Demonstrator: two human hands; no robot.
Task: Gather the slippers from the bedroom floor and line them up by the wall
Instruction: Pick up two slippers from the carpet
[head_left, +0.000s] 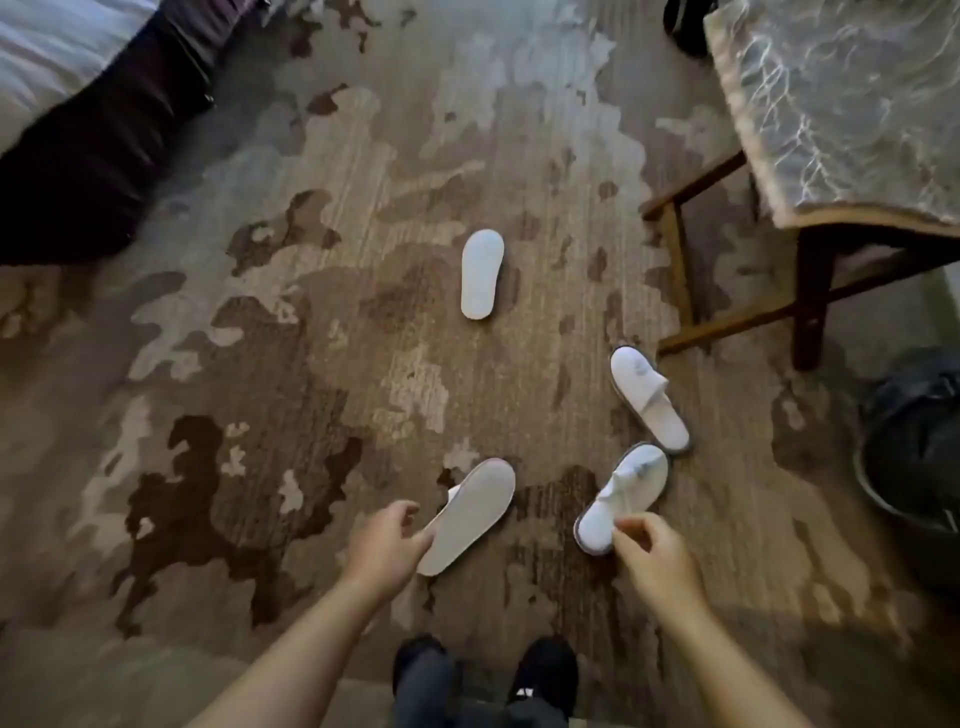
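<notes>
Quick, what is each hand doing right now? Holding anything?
Left hand: closed on the sole-up slipper, gripping its near end.
Right hand: fingers pinching the heel end of the upright slipper.

Patterned carpet (260, 364), marble-topped table (841, 104), dark bin (914, 447), bed corner (52, 52)

Four slippers lie on the carpet (260, 364). The farthest slipper (482, 274) lies sole up, alone in the middle. Right of it and nearer, the upright slipper (648, 397) lies beside the table (841, 104) legs. Nearest, the overturned slipper (467, 514) (at the left hand (387, 545)) lies left of the fourth slipper (621, 499), at the right hand (657, 558).
</notes>
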